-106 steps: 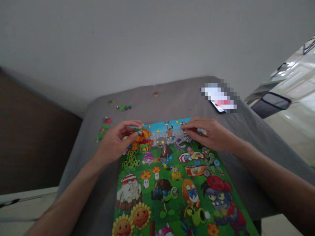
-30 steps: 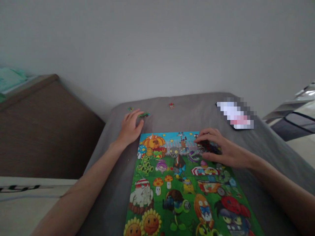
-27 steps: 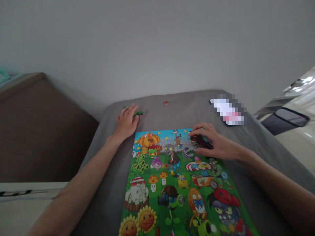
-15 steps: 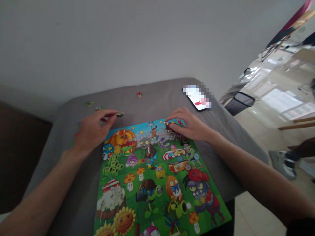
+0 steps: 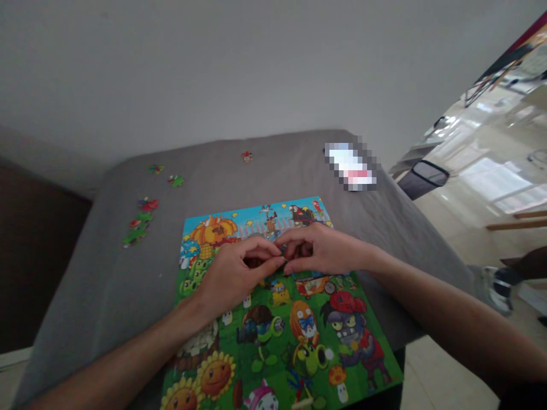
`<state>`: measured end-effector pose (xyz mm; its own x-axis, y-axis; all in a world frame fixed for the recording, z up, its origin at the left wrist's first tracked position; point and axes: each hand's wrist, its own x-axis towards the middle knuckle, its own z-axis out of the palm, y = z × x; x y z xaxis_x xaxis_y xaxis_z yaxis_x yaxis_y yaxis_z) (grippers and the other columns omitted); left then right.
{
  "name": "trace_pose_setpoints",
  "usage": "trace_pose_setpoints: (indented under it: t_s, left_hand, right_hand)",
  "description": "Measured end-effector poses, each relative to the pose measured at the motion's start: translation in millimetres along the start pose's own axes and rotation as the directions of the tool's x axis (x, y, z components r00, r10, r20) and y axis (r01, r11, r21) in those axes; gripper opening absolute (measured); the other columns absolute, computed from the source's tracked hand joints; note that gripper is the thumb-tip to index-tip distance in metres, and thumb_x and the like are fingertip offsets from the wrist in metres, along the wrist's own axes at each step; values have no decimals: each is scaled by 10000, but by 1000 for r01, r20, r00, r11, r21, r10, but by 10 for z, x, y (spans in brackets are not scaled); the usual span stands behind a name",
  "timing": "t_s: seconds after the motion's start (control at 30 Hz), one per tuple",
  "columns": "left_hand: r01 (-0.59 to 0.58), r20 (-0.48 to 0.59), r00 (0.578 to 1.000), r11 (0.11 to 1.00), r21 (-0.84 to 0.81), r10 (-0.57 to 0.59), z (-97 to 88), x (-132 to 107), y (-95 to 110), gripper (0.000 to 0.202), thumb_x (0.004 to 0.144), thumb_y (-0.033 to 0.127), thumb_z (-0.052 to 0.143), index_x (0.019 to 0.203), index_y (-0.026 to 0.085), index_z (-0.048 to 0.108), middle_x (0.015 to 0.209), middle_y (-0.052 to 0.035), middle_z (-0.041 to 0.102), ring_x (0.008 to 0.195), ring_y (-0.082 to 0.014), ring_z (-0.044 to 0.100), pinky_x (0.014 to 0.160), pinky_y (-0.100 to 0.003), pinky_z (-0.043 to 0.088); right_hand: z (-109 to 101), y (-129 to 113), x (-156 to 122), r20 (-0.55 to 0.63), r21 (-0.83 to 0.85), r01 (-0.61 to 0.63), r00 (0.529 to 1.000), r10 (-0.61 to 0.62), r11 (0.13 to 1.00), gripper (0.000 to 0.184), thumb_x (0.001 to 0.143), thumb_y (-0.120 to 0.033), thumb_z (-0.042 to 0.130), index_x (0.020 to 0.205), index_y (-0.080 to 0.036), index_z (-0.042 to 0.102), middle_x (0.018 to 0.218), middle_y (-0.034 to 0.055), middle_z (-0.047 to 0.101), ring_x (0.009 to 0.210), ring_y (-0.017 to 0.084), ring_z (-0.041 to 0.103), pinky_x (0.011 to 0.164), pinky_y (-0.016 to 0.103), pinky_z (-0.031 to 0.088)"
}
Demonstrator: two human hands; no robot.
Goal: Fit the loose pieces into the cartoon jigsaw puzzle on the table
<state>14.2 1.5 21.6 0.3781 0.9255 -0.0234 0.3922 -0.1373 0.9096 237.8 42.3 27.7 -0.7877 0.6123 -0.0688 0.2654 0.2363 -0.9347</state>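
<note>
A picture puzzle [image 5: 299, 364] of cartoon plants and zombies lies on the grey-covered table. Over its upper middle, my left hand [image 5: 243, 270] pinches a small puzzle piece [image 5: 284, 261], mostly hidden by the fingertips. My right hand [image 5: 320, 250] meets it there, thumb and forefinger closed at the same piece. Both hands cover part of the picture beneath them. Loose puzzle pieces lie to the left: a green one [image 5: 175, 181], a red one [image 5: 148, 204] and overlapping green ones [image 5: 135, 232].
Another piece [image 5: 247, 156] lies near the table's back edge, and one more [image 5: 155, 169] at the back left. A phone [image 5: 350, 168] with a lit screen rests at the back right. A wall [image 5: 256, 68] stands behind the grey tablecloth [image 5: 205, 188]. A person's shoe [image 5: 498, 290] shows at right.
My left hand has moved right with the puzzle piece, from beyond the puzzle's upper left corner to over its middle. My right hand has left the upper right corner and come to meet it.
</note>
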Motion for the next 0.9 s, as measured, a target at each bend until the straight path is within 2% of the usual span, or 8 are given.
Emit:
trace_pose_setpoints:
  t_s: [0.07, 0.13, 0.23, 0.3, 0.43, 0.57, 0.8, 0.9]
  left_hand:
    - [-46, -6, 999, 992, 120, 48, -53, 14, -8, 152, 944, 375, 665, 905, 248, 738, 833, 39, 791, 721, -132, 728, 640, -225, 558]
    - [-154, 18, 988, 945, 289, 155, -134, 29, -44, 225, 1004, 409, 577, 995, 259, 745, 960, 13, 802, 860, -167, 746, 774, -288, 592]
    - [-326, 118, 944, 810, 488, 309, -267, 50, -175, 323, 1055, 431, 474, 1176, 255, 716, 1218, -40, 760, 1142, -225, 704, 1038, -412, 547]
    - [-383, 179, 921, 722, 576, 345, -332, 58, -286, 393, 1074, 456, 427, 1298, 248, 675, 1393, -75, 680, 1288, -255, 635, 1127, -463, 491]
    - [-406, 253, 911, 596, 693, 327, -374, 58, -425, 520, 1099, 513, 328, 1481, 255, 568, 1595, -84, 511, 1469, -302, 477, 1216, -532, 386]
    - [-398, 285, 916, 561, 726, 280, -363, 58, -433, 543, 1108, 521, 275, 1538, 289, 511, 1651, -52, 436, 1511, -302, 424, 1243, -541, 328]
    - [-393, 280, 918, 546, 740, 281, -358, 59, -449, 542, 1111, 519, 255, 1546, 305, 496, 1655, -38, 430, 1521, -283, 411, 1244, -527, 313]
    - [-392, 278, 919, 554, 735, 281, -354, 54, -449, 544, 1106, 526, 262, 1549, 309, 491, 1657, -34, 427, 1526, -281, 404, 1250, -524, 307]
  right_hand:
    - [-52, 11, -11, 1, 33, 1, 1000, -1, 999, 368, 894, -269, 760, 1247, -187, 698, 857, -5, 746, 746, 114, 677, 670, 235, 527]
    - [-137, 25, -41, 5, 77, 4, 1000, -5, 997, 345, 898, -257, 741, 1235, -189, 706, 852, -9, 729, 727, 104, 670, 643, 222, 528]
    - [-305, 42, -120, 17, 145, -27, 1000, 25, 989, 288, 916, -265, 703, 1189, -173, 708, 849, -11, 712, 677, 86, 657, 598, 206, 531]
    - [-410, 43, -178, 49, 185, -85, 996, 77, 979, 254, 929, -285, 689, 1153, -165, 689, 822, -15, 710, 638, 83, 661, 599, 215, 557]
    - [-525, 14, -259, 181, 187, -196, 970, 162, 963, 190, 925, -314, 712, 1035, -174, 646, 740, -33, 692, 640, 97, 688, 592, 210, 560]
    - [-552, 3, -281, 266, 89, -206, 948, 176, 975, 166, 906, -302, 737, 957, -159, 669, 803, -10, 701, 713, 88, 670, 645, 203, 544]
    - [-620, 39, -277, 244, -31, -166, 955, 169, 986, 170, 920, -316, 727, 907, -152, 688, 767, -20, 679, 683, 76, 614, 622, 197, 494]
    - [-595, 35, -270, 248, 17, -199, 950, 189, 980, 165, 926, -311, 724, 915, -154, 675, 744, -31, 664, 647, 68, 610, 592, 185, 491]
